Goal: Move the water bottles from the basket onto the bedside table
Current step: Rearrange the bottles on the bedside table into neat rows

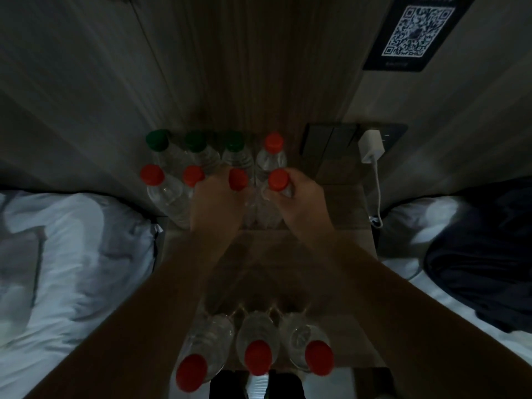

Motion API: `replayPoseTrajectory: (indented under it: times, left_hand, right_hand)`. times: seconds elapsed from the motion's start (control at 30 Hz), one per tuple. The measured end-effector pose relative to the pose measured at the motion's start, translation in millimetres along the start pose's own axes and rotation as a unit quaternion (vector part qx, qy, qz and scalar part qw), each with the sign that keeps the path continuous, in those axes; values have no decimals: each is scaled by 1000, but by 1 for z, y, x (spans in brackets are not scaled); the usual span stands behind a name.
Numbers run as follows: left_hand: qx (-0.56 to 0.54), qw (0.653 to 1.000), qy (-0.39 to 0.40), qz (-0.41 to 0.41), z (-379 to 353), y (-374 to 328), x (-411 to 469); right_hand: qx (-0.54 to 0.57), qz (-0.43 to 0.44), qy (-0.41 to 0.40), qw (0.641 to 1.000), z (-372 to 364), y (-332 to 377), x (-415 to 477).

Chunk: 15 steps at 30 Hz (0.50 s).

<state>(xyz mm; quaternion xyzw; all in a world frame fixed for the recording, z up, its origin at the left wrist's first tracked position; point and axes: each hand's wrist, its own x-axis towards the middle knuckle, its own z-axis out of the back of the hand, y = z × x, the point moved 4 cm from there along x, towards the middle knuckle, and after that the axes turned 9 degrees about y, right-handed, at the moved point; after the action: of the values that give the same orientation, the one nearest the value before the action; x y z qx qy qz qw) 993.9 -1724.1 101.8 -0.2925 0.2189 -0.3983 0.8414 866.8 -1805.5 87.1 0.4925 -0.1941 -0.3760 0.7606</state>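
Head view: your left hand (213, 204) curls round a clear plastic water bottle with a red cap (238, 180), and your right hand (300, 197) round a second red-capped bottle (278, 180). Both bottles are in the front row on the brown wooden desk (342, 203). The neighbouring bottles (193, 175) stand just beside, so a sideways nudge on release could topple them. As you pull back, your forearms could clip the 3 nearest bottles (258, 357).

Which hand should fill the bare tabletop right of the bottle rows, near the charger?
Likely right. The right hand grips the end red-capped clear plastic bottle beside that bare stretch of wooden bedside table; the left hand grips a mid-row red-capped bottle among others.
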Motion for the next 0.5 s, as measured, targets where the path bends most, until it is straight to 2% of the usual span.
replayPoseTrajectory:
  times: [0.13,0.27,0.33,0.4,0.47,0.5]
  left_hand:
    - [34,999,17,33,-1,-1,2]
    - [67,996,29,42,1,-6,3]
    - [60,998,1,7,9,-13,-6]
    - [100,994,-18,-45,19,-19,-24]
    - [106,994,-12,-38,26,-10,-46]
    - [76,997,-5,-5,32,-2,-56]
  right_hand:
    - [-19,-13,8,1000,-2,-3,1]
    - [-10,-86,32,996,-1,-2,3]
    - [8,-132,47,990,0,-1,-1]
    - [1,-199,72,977,0,-6,-7]
    - [19,-287,94,953,-2,-12,-16]
    - [43,-328,100,938,-3,-14,-22]
